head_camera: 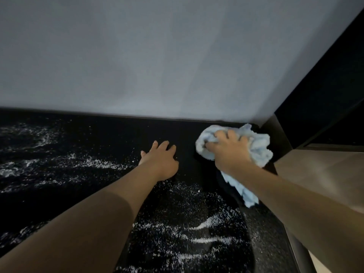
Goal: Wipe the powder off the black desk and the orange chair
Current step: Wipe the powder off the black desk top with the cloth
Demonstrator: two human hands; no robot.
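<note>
The right hand (228,148) grips a bunched light-blue cloth (260,150), its fingers curled into the folds, and presses it on the black surface (98,138) in the far right corner, just beside the wall (157,56). The left hand (159,156) rests flat on the surface near the cloth, fingers straight and slightly apart, holding nothing. White powder (206,225) lies in streaks and specks across the near part of the surface and far over to the left; the patch around the cloth looks dark and clean. The orange chair is not in view. To do this stroke well, the cloth probably wants firm, even pressure, drawn from the corner toward the near edge in overlapping passes, so the powder gathers rather than scatters. The left hand sits at the edge of a powdered streak and would do well to lift clear ahead of the cloth.
</note>
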